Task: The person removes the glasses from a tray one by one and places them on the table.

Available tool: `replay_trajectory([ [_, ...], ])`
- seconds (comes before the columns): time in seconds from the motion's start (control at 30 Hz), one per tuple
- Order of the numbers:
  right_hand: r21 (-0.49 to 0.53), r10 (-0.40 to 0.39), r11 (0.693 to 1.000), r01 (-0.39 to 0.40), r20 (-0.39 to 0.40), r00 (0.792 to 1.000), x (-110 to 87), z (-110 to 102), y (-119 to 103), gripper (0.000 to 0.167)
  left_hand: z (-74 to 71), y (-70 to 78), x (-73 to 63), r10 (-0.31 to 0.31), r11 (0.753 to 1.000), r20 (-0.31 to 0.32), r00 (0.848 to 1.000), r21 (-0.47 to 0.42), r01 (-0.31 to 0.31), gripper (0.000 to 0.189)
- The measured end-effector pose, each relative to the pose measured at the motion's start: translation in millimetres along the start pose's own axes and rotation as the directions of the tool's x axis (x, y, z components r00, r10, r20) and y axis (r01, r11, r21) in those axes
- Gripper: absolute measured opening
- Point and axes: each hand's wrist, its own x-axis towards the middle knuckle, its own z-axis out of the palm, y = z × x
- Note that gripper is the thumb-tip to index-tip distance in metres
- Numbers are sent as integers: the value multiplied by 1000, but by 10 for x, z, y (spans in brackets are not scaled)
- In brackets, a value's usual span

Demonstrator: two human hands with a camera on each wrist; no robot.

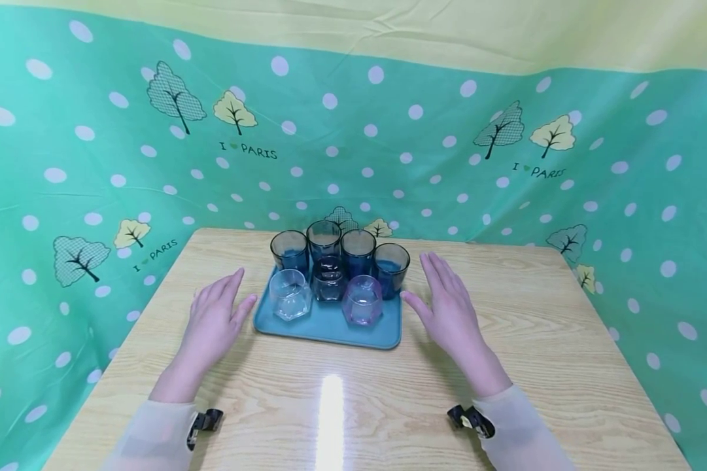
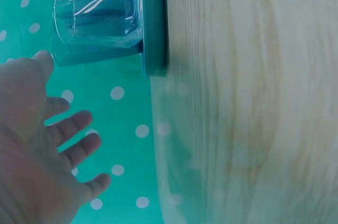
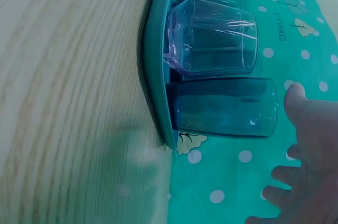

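A blue tray [image 1: 329,330] lies on the wooden table, bearing several glasses. Tall blue-tinted glasses stand along its back, among them a right-hand one [image 1: 392,271] and a left-hand one [image 1: 290,252]. In front are a clear faceted glass [image 1: 290,296], a dark glass [image 1: 329,280] and a purple-tinted glass [image 1: 362,301]. My left hand [image 1: 214,320] is held left of the tray, fingers extended, touching nothing. On the other side my right hand [image 1: 447,307] hovers beside the tray's right edge, fingers straight and thumb toward the blue glass. Both wrist views show the palms holding nothing.
Light wood tabletop [image 1: 329,418] extends around the tray, with a bright reflection at the front. Behind it and at both sides hangs a green dotted cloth [image 1: 329,150] printed with trees. Small black wrist devices [image 1: 471,420] are worn at the sleeves.
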Motion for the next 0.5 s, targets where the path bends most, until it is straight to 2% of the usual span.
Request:
replay_trajectory([
  [0.2, 45, 6, 999, -6, -1, 1000, 47, 26, -14, 88, 51, -51, 13, -17, 999, 1, 1000, -47, 17, 70],
  [0.5, 114, 37, 993, -38, 13, 999, 102, 58, -44, 88, 100, -101, 30, -81, 990, 54, 995, -112, 87, 71],
])
